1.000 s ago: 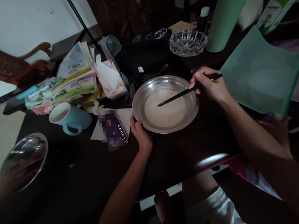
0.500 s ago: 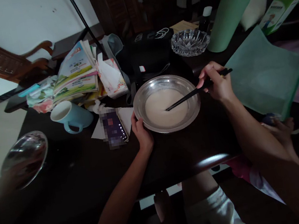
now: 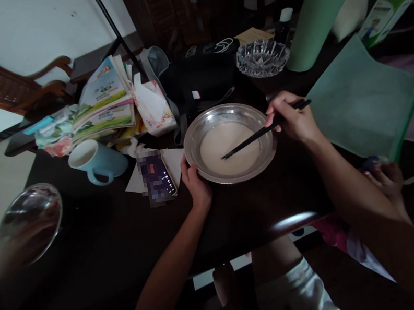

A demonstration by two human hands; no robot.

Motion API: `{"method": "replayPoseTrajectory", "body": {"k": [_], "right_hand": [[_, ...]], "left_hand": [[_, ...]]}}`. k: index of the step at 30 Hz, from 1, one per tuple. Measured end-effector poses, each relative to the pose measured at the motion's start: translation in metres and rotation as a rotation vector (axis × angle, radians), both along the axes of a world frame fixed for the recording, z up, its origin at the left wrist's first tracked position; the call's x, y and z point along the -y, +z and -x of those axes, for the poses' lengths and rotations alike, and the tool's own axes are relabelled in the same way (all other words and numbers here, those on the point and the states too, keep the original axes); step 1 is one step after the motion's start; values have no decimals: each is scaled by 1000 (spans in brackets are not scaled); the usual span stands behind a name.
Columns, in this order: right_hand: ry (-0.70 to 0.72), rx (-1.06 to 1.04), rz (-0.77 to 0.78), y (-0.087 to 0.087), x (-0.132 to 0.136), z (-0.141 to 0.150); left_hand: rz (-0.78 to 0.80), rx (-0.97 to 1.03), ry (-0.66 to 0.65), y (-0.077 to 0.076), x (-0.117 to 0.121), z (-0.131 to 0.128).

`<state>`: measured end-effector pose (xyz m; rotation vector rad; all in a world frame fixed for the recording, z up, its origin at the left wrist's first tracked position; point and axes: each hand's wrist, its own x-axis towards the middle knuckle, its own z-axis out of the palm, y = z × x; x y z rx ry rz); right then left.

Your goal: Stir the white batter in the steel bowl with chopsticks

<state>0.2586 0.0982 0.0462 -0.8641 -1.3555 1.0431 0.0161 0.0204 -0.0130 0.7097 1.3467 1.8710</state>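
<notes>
A wide metal bowl (image 3: 252,172) stands on the dark table, holding a pale, creamy liquid (image 3: 225,144). My left hand (image 3: 197,184) grips the bowl's left rim, thumb at the edge and fingers mostly hidden against its side. Black chopsticks (image 3: 246,142) are pinched in my right hand (image 3: 293,117) over the bowl's right edge, slanting down to the left. Their tips meet the liquid near its middle. Left of my left hand lies a phone (image 3: 161,176) on a white sheet (image 3: 174,160), partly pixelated.
A blue mug (image 3: 103,162), stacked magazines (image 3: 102,98) and a tissue pack (image 3: 155,105) stand at left. Behind the bowl is a glass ashtray (image 3: 263,58); a green cylinder (image 3: 319,9) leans nearby. Another person's hand reaches into a metal bowl (image 3: 55,212) far left; another hand (image 3: 388,180) shows at right.
My right hand has moved slightly left with the chopsticks, and their tips have shifted left and a little nearer to me. My left hand stays on the bowl.
</notes>
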Motion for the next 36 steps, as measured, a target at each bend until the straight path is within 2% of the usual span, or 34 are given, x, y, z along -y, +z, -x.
{"method": "replayPoseTrajectory", "body": {"k": [3, 6, 8, 10, 14, 16, 19, 22, 26, 28, 32, 34, 36], "right_hand": [[28, 69, 3, 1, 2, 1], [-128, -24, -28, 0, -1, -2], [-179, -95, -39, 0, -3, -2], [-128, -101, -31, 0, -2, -1], [18, 48, 3, 1, 2, 3], [-43, 54, -2, 1, 2, 2], [-178, -63, -41, 1, -1, -2], [-128, -109, -51, 1, -2, -1], [14, 44, -12, 1, 2, 2], [-17, 75, -17, 1, 2, 2], [-175, -25, -35, 0, -2, -2], [-161, -37, -23, 0, -3, -2], [-80, 1, 0, 0, -2, -1]], "left_hand": [[-7, 5, -4, 1, 0, 0], [-9, 4, -21, 1, 0, -1], [-2, 1, -26, 1, 0, -2], [7, 10, -17, 1, 0, -2], [-5, 36, -7, 3, 1, -2], [-13, 49, -9, 3, 1, -2], [-19, 29, -12, 2, 0, -2], [-13, 6, -7, 0, 0, -1], [-13, -3, -20, -1, 0, -1], [-12, -15, -17, 0, 0, -1], [-13, 7, -1, 2, 0, -2], [-12, -3, 2, 3, 0, -1], [-12, -16, -2, 2, 0, -1]]}}
